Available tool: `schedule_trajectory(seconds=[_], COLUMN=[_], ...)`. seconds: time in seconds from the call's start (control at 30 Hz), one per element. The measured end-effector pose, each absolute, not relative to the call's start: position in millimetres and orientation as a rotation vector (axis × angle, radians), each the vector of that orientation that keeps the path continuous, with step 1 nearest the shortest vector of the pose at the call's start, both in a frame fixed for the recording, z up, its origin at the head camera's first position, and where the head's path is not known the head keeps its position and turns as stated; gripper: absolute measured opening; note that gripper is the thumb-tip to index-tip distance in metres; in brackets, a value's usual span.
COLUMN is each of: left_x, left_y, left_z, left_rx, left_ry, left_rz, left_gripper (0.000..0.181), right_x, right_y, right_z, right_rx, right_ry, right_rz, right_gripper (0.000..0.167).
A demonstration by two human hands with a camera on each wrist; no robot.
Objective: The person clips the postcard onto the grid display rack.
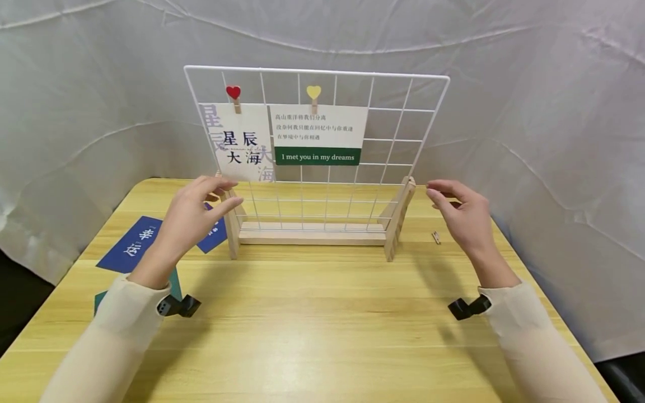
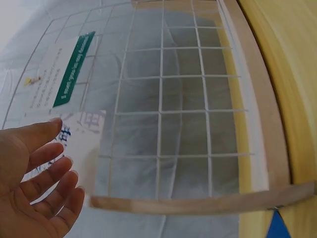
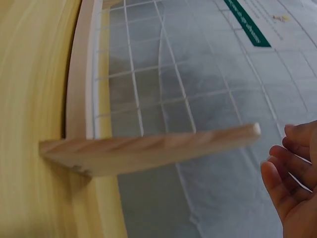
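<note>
Wire grid (image 1: 327,183) sits in its wooden stand (image 1: 312,238) near the table's (image 1: 322,313) far edge, two cards (image 1: 318,127) clipped on. Left hand (image 1: 194,210) by left post (image 1: 232,232): empty, thumb parted from fingers; right hand (image 1: 463,218) beyond right post (image 1: 400,221): empty, narrower gap. For any straightening, probably best gripping both posts evenly, fingers off cards.

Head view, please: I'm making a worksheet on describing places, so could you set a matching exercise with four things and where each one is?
Things:
1. Red heart clip
2. Yellow heart clip
3. Loose clip
4. Blue cards

Places:
A. On the table, right of the wooden stand
B. At the top of the green-banded card
C. On the table, left of the wooden stand
D. At the top of the card with purple characters

Pairs: 1-D, 2-B, 3-A, 4-C
</note>
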State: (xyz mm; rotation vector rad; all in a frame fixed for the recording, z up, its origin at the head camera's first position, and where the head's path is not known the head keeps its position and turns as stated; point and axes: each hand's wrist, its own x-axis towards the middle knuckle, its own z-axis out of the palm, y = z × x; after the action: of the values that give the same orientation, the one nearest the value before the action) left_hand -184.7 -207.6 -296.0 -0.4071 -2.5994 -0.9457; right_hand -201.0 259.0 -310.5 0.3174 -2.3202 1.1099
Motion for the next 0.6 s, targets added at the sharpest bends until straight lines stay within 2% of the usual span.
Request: schedule_trajectory(seconds=[0.6], left_x=[-178.9], left_y=[-253.4], left_z=[-331.8], left_rx=[-0.213], left_ry=[-2.751], left_rz=[-0.937], left_gripper=[0.056], right_x=[-196.4], right_y=[306.6], right_z=[-358.8], right_rx=[0.083], right_ry=[-2.472], right_rz=[1.091], right_gripper=[0.038])
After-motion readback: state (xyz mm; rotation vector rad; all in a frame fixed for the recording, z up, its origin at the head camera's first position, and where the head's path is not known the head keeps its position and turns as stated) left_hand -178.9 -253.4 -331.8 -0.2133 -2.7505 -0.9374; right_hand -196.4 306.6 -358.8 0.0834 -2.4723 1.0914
